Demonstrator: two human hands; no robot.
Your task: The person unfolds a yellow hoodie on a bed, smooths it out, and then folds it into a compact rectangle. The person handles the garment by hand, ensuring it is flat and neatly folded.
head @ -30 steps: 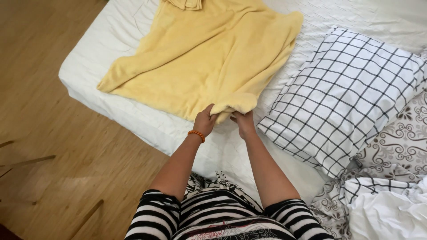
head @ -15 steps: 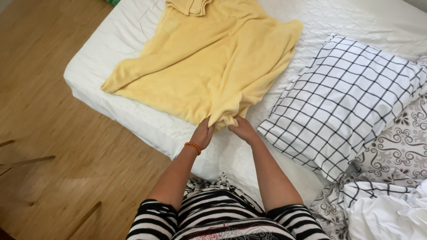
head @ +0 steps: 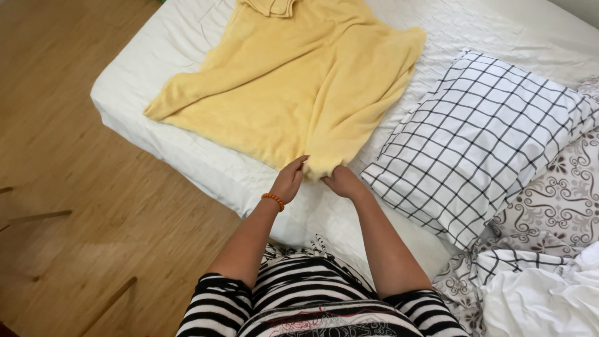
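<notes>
Both hands at near corner of yellow towel (head: 299, 93), spread on white bed (head: 187, 150). L hand (head: 289, 181) pinches its edge; R hand (head: 342, 182) grips the corner. Checked pillow (head: 480, 137) just beside, to the right.

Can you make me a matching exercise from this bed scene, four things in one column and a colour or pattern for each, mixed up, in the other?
Things:
1. towel
2. pillow
3. bracelet on the left hand
4. floor

Colour or pattern:
A. white with a black grid
B. orange beads
C. light brown wood
D. pale yellow

Pairs: 1-D, 2-A, 3-B, 4-C
</notes>
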